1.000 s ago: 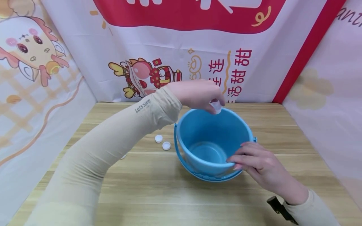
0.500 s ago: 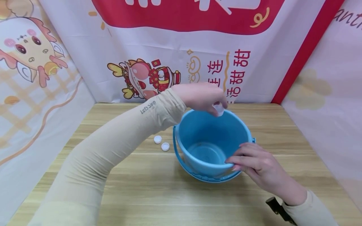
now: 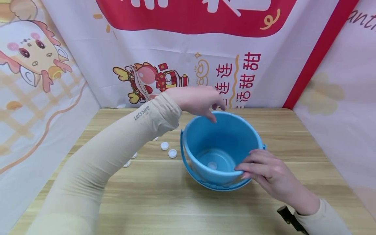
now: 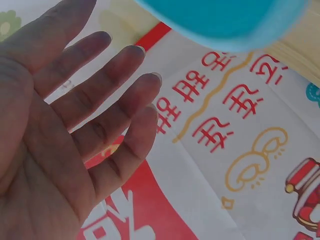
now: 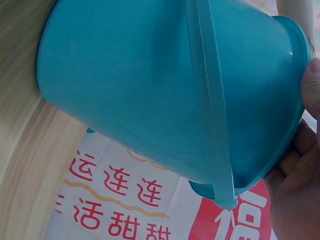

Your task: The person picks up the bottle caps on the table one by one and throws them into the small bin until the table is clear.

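A blue bucket (image 3: 223,140) stands on the wooden table, its handle folded down at the front. On its inner floor lies a small whitish round piece (image 3: 212,165). Above the bucket's far rim is the left hand (image 3: 202,100), holding nothing; in the left wrist view the same hand (image 4: 75,120) has its fingers spread and loosely bent, beside the bucket's edge (image 4: 225,30). The right hand (image 3: 270,173) grips the near right rim between thumb and fingers. In the right wrist view, that hand (image 5: 300,175) holds the rim of the bucket (image 5: 125,75).
Left of the bucket, white round caps lie on the table (image 3: 164,202), among them one cap (image 3: 164,146) and another (image 3: 172,153). Others are partly behind the left sleeve (image 3: 117,147). A printed cloth (image 3: 176,42) stands behind the table.
The left hand has let go of the whitish piece, which now lies inside the bucket, and has moved slightly left with its fingers apart. The right hand stays on the rim.
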`<state>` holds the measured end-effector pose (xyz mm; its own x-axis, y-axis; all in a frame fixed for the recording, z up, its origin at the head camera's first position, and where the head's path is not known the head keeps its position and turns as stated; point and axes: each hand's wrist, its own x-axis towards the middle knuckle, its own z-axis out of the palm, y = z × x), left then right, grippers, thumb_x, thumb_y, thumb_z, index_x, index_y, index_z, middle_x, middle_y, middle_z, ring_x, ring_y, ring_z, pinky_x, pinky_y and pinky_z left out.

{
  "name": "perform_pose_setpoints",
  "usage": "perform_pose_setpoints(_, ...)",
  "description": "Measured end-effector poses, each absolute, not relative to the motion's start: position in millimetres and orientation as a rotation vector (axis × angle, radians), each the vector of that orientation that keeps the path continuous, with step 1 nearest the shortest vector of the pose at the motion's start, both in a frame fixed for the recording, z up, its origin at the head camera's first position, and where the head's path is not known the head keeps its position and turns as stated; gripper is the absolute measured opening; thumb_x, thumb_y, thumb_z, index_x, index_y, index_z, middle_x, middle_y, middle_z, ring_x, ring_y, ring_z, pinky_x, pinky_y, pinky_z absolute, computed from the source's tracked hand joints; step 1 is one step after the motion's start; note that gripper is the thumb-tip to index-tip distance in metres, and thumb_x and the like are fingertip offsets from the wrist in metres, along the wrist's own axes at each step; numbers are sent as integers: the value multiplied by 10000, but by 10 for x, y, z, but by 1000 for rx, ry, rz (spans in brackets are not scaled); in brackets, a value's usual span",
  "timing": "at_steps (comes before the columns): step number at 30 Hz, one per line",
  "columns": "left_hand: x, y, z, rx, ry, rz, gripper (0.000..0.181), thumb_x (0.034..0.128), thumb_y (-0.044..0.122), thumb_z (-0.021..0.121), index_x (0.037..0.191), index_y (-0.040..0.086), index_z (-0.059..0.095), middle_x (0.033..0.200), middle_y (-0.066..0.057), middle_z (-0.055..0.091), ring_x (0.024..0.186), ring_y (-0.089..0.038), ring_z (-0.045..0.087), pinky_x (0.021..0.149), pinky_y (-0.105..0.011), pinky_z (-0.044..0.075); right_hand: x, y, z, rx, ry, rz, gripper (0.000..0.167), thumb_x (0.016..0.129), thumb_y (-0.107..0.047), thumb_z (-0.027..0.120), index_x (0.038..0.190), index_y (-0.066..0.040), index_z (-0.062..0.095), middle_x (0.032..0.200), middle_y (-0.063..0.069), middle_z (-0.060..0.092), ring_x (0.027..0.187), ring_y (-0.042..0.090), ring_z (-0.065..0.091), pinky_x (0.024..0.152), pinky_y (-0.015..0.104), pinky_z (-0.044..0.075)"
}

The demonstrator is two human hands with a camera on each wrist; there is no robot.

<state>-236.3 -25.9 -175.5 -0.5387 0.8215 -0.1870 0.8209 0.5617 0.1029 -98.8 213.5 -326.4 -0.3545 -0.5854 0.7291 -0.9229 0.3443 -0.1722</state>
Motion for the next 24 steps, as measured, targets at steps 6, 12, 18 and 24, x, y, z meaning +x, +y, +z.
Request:
perform_pose_setpoints(6,-2411,-507,-1792,1329,2626,37,520,858,337,773,1335,182,639,1188,18,663,1024,-138,594,832,-270,535,-993,2131,-3261,1320,-2036,785,342,995,-370,548,1036,-110,767,947,-14,681,910,219,593,961,185,409)
perform_pose_setpoints(12,-2483,-843,-1861,1265,2648,113,445,869,288,780,1281,157,677,1129,-5,681,1014,-188,620,844,-325,538,-1008,2131,-3251,1325,-2011,775,335,997,-359,551,1022,-103,767,936,2,675,903,230,586,961,195,410)
perform_pose_setpoints(18,-2518,-1279,-2005,1156,2697,131,453,868,274,785,1290,161,667,1108,4,672,1001,-177,611,846,-335,536,-1007,2128,-3251,1326,-2020,782,334,996,-356,554,1021,-101,768,937,0,681,906,227,590,977,189,404)
perform_pose_setpoints(24,-2560,-1779,-2281,1062,2728,182,418,879,233,777,1273,132,676,1049,-5,673,936,-181,620,817,-360,532,-998,2133,-3267,1323,-2024,798,338,992,-361,557,1020,-99,769,933,-2,683,907,224,592,982,190,405)
